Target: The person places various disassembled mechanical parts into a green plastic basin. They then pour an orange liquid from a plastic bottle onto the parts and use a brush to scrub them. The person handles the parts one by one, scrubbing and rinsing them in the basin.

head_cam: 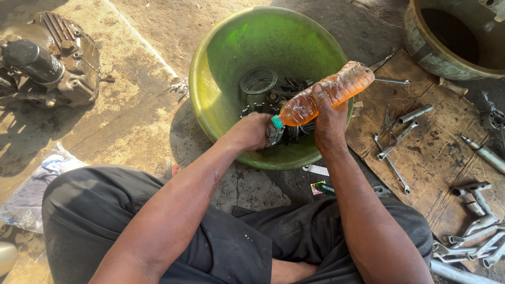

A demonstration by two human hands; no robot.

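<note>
My right hand [330, 118] grips a clear plastic bottle [331, 90] of orange liquid, tilted with its green-capped neck pointing down to the left over a green plastic basin [221, 63]. My left hand [252, 131] reaches into the basin and holds a round metal part [273, 135] just under the bottle's neck. Dark metal engine parts, among them a ring-shaped gear [259, 81], lie in the bottom of the basin. I sit on the ground with my dark-trousered knees apart.
An engine block [50, 58] sits on the concrete at the upper left. A cardboard sheet [436, 158] at the right carries spanners [392, 165] and socket wrenches [473, 231]. A large metal pot [452, 37] stands at the upper right. A cloth [31, 189] lies at the left.
</note>
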